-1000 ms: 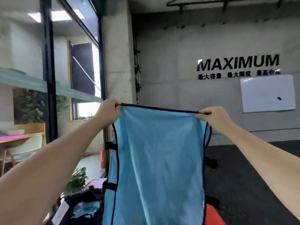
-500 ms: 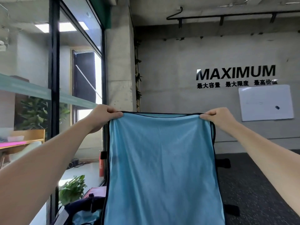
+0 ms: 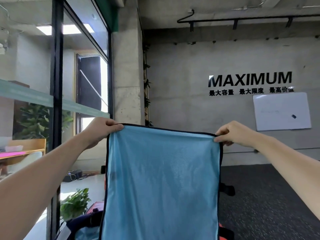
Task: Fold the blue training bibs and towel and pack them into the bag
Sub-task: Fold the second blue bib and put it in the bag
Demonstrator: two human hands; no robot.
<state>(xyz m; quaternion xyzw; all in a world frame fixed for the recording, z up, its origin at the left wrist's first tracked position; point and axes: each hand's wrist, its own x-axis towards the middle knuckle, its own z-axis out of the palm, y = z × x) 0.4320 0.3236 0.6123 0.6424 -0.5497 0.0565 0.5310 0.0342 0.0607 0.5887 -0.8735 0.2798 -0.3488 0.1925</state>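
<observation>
**Up at chest height: getting a clean first fold on this bib**

Between both hands, the blue bib (image 3: 161, 179) hangs flat, its black-trimmed top edge stretched nearly level and the rest dropping straight down out of view. Left hand (image 3: 100, 129) has its grip curled over the top left corner, thumb and fingers pinching the trim. Right hand (image 3: 232, 133) does the same on the top right corner, a tight pinch right at the edge. Neither one holds anything else.

My take on doing this step well: keep that top edge taut so the mesh doesn't sag, then bring the two corners together to halve it lengthwise, lining up the black trim on both sides before letting it drop. It's thin, slippery-looking fabric, so I'd guess it slides out of shape if the pinch loosens early.

Down at the bottom left, the dark bag (image 3: 83, 226) sits open-ish with something light blue inside, can't tell what exactly. A potted plant (image 3: 74, 203) stands just behind it, and there's a whiteboard (image 3: 281, 111) on the far concrete wall.
</observation>
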